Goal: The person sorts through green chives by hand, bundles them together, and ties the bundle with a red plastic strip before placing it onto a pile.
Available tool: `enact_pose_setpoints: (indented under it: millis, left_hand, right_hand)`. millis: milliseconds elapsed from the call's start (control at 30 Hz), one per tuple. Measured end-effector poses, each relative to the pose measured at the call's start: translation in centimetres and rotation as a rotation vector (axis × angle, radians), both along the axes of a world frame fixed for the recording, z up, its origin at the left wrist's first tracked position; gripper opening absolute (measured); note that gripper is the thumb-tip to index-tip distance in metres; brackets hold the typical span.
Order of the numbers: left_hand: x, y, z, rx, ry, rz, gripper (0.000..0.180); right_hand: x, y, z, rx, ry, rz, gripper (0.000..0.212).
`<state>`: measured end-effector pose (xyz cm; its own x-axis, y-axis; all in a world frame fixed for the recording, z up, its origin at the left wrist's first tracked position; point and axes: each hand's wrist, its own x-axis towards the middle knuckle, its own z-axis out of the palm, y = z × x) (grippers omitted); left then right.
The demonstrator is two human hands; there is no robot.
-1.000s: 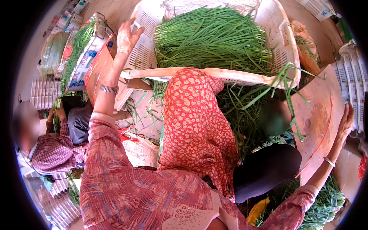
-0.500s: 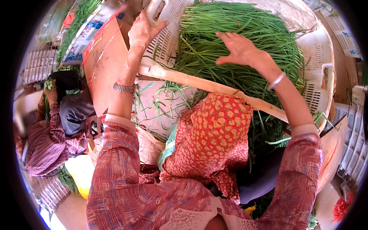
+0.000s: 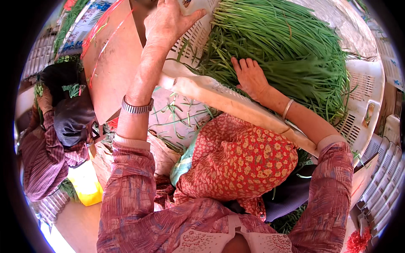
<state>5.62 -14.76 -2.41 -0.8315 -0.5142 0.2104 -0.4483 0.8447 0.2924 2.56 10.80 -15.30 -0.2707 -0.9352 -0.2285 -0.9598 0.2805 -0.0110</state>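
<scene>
A thick layer of long green garlic chives (image 3: 287, 31) lies in a white slotted plastic crate (image 3: 358, 90). On the near part of the chives rests my right hand (image 3: 253, 82), fingers spread and a little bent, not closed round any stalks. My left hand (image 3: 166, 25) is stretched out over the crate's left end wall, its thumb held wide. The top edge of the picture cuts off its fingertips. Nothing shows in its visible part. The crate's near rim (image 3: 219, 99) runs between my forearms and my knee, which is covered by a red flowered cloth (image 3: 249, 143).
A brown board (image 3: 114, 59) stands left of my left forearm. Loose chive bits (image 3: 179, 111) lie scattered below the crate. Farther left sits another person (image 3: 50, 160) holding greens, near a yellow-and-white container (image 3: 86, 183). Stacked white crates (image 3: 386, 168) stand at the right.
My right hand has come down nearer and settled on the chives. My left hand has reached farther forward. The whole view has shifted slightly.
</scene>
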Motion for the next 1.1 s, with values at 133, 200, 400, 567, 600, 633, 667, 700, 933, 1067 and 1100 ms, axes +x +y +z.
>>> enact_pose_setpoints:
  millis: [133, 200, 400, 567, 600, 633, 667, 700, 933, 1067, 1100]
  left_hand:
    - [-0.2, 0.3, 0.4, -0.012, -0.039, 0.027, 0.090]
    - [-0.1, 0.4, 0.4, -0.030, -0.019, 0.015, 0.090]
    - [-0.4, 0.8, 1.2, 0.009, -0.078, 0.018, 0.091]
    - [0.0, 0.6, 1.4, 0.013, -0.105, 0.037, 0.090]
    - [-0.1, 0.7, 1.5, 0.014, -0.104, 0.033, 0.090]
    - [-0.2, 0.8, 1.6, 0.016, -0.092, 0.020, 0.090]
    - [-0.3, 0.9, 1.7, 0.018, -0.080, 0.006, 0.090]
    - [-0.1, 0.9, 1.7, 0.019, -0.083, 0.010, 0.090]
    - [0.0, 0.3, 1.6, 0.007, -0.038, 0.004, 0.088]
    - [0.2, 0.0, 1.1, -0.106, 0.225, -0.092, 0.072]
    - [-0.2, 0.1, 1.2, -0.104, 0.248, -0.111, 0.072]
  right_hand:
    - [-0.6, 0.7, 0.4, -0.023, -0.055, -0.062, 0.104]
    - [-0.6, 1.3, 0.0, -0.062, 0.023, -0.041, 0.105]
    - [-0.1, 2.3, -2.8, -0.123, 0.239, -0.009, 0.104]
    - [-0.9, 1.5, -1.0, 0.031, -0.064, -0.024, 0.093]
    - [-0.9, 1.4, -1.0, 0.015, -0.031, -0.029, 0.097]
    - [-0.8, 1.5, -1.0, 0.000, 0.002, -0.034, 0.101]
    - [-1.1, 1.7, -0.9, 0.002, 0.003, -0.039, 0.101]
    - [-1.5, 1.5, -0.1, 0.011, -0.051, -0.057, 0.104]
    - [-6.9, 3.7, 7.2, 0.025, -0.455, -0.216, 0.108]
    - [-10.4, 8.7, 9.7, -0.270, -0.660, -0.332, 0.107]
    - [-11.0, 10.0, 10.2, -0.456, -0.637, -0.332, 0.107]
